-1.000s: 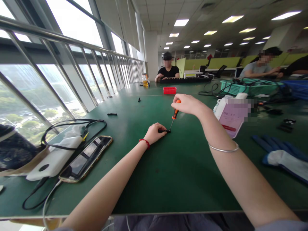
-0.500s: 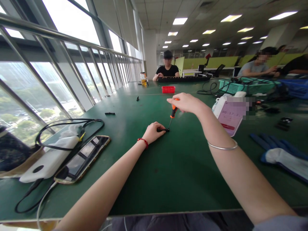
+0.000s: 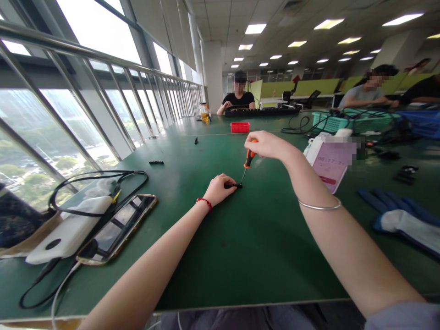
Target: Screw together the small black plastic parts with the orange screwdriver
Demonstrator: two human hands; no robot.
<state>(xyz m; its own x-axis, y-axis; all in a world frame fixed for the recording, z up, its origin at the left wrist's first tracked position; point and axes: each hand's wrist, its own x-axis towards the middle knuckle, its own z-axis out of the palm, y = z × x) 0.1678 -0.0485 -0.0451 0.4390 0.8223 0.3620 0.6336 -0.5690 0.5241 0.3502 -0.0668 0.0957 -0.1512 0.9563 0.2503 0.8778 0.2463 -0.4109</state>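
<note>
On the green tabletop (image 3: 220,275), my left hand (image 3: 219,189) pinches a small black bar-shaped part (image 3: 236,185) and keeps it against the surface. The part's exact kind is too small to make out. My right hand (image 3: 266,144) is closed round the orange-and-black handle of a screwdriver (image 3: 250,158). Its thin shaft slants down to the left, and the tip meets the right end of the black part. Fingers cover the top of the handle and the left end of the part.
Left lie a phone (image 3: 118,229), a white power bank (image 3: 70,233) and cables. Small black pieces (image 3: 156,162) and a red tray (image 3: 239,127) sit farther off. Rightward are a phone showing a timer (image 3: 330,165), gloves (image 3: 409,224) and a green basket (image 3: 364,121). A person (image 3: 239,96) sits opposite.
My right hand has shifted slightly right and its fingers have changed position on the screwdriver handle. My left hand and the black part stay in place.
</note>
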